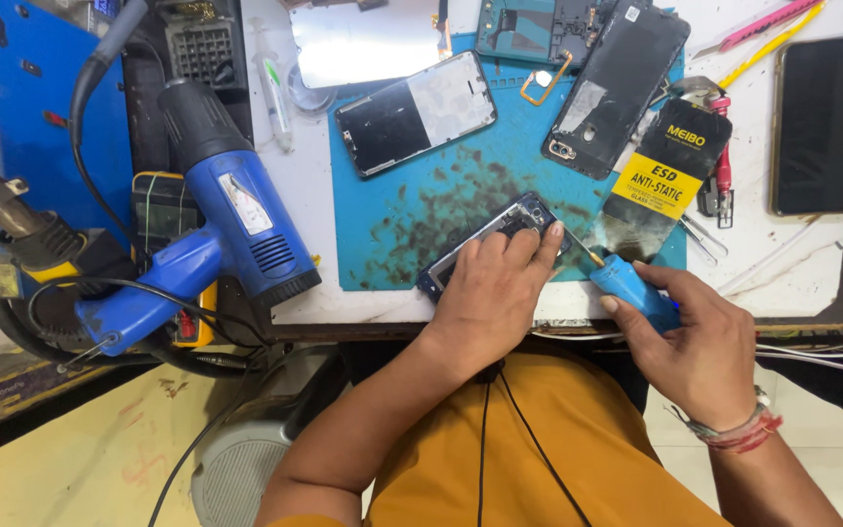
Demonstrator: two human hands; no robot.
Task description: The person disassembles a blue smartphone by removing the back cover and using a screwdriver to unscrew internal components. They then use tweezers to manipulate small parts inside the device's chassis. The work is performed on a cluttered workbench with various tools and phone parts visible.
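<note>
From the head camera, my left hand [493, 293] lies flat over an opened phone [500, 232] on the blue mat [421, 210], covering most of it; only its top end shows. My right hand [700, 342] is clamped on a blue tool [633, 283], whose thin tip seems to touch the phone's corner, though it is too small to be sure. A blue heat gun [221, 220] lies to the left. A second phone frame [415, 112] and a dark back cover [617, 88] lie further up the mat.
</note>
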